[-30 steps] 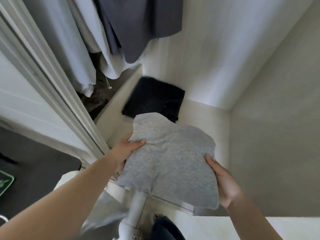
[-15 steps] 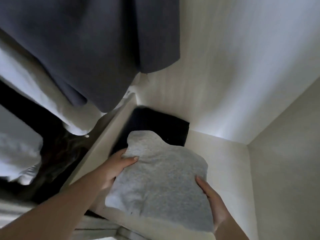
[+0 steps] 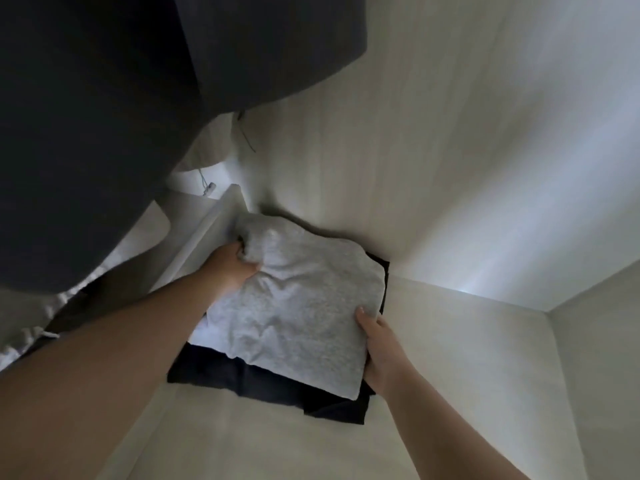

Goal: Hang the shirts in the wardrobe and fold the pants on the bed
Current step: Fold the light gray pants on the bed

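- At the far left we see a dark hanging garment (image 3: 104, 116) filling the upper corner, with pale garments (image 3: 31, 327) and a drawstring end (image 3: 209, 187) below it.
- Just right of these, a pale divider panel (image 3: 207, 230) walls off the wardrobe shelf (image 3: 242, 438).
- Our left hand (image 3: 232, 264) grips the folded grey garment (image 3: 294, 299) at its far-left corner, fingers curled into the bunched cloth.
- The grey garment lies on a folded dark garment (image 3: 270, 382), which rests on the shelf against the back wall (image 3: 398, 150). Its long axis runs from the far-left corner, beside the divider, toward the near right.
- Our right hand (image 3: 379, 348) holds the garment's right edge, thumb on top; we cannot see the fingers beneath.
- The side wall (image 3: 595, 375) closes the right.
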Motion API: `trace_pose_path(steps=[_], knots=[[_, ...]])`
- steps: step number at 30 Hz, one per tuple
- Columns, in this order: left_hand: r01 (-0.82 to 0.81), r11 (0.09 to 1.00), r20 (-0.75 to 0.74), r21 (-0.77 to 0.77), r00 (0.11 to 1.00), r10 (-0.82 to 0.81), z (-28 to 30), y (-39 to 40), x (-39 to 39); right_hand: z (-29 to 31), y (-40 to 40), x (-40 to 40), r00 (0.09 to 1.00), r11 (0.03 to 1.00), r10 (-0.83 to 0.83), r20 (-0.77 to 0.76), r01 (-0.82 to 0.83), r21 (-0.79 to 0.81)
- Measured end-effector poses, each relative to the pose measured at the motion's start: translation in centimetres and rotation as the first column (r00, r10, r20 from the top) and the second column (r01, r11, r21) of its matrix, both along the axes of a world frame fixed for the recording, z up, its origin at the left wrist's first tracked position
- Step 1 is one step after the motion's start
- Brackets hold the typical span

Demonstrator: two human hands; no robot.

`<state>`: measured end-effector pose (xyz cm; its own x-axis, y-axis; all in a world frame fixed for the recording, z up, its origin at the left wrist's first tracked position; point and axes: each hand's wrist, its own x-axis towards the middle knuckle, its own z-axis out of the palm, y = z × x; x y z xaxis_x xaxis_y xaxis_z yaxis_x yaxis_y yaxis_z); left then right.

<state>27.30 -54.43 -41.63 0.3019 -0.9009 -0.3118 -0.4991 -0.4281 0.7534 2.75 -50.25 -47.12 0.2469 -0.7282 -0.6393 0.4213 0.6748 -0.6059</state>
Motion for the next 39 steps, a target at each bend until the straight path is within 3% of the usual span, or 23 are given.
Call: trace_pose_path(steps=[6,10,12,15,20,23,26,30,35,39], knots=[[-0.21,0.977,-0.091,0.038,0.973,0.213,-3.5,4.7,1.4,-2.9,2.2,-0.4,0.991,0.995,0.046,-0.129,-0.058,-0.085],[-0.148,0.986,-0.099,0.075,0.983,0.155,-5.0,8.8,2.9,-3.8,4.3,-0.5,0.913,0.953,0.149,-0.381,-0.236,-0.192],[-0.124,0.99,-0.02,0.072,0.992,0.126,-5.9,10.0,3.7,-3.7,4.4,-0.5,0.881,0.929,0.187,-0.435,-0.303,-0.213],[-0.163,0.986,0.153,0.031,0.976,0.156,-6.5,10.7,4.5,-4.0,4.1,-1.1,0.88,0.933,0.132,-0.457,-0.266,-0.242],[-0.199,0.977,0.266,0.075,0.948,0.172,-8.1,10.6,4.8,-4.7,4.4,-1.8,0.821,0.94,0.127,-0.556,-0.279,-0.197],[-0.213,0.972,0.218,0.103,0.958,0.187,-9.7,10.8,5.7,-4.1,4.4,-1.6,0.794,0.936,0.111,-0.598,-0.287,-0.206],[-0.231,0.969,0.133,0.088,0.967,0.218,-6.0,11.7,3.3,-2.7,4.6,-2.0,0.771,0.926,0.025,-0.636,-0.258,-0.276],[-0.278,0.955,0.01,0.106,0.96,0.279,-1.7,13.1,0.5,0.2,5.5,-2.1,0.659,0.862,-0.029,-0.752,-0.364,-0.352],[-0.3,0.952,-0.213,0.064,0.928,0.306,4.0,16.2,-2.2,6.6,6.8,-0.1,0.742,0.783,0.043,-0.669,-0.441,-0.438],[-0.353,0.936,-0.283,0.014,0.896,0.342,9.1,20.1,-3.4,11.9,9.4,2.0,0.773,0.684,0.142,-0.619,-0.528,-0.503]])
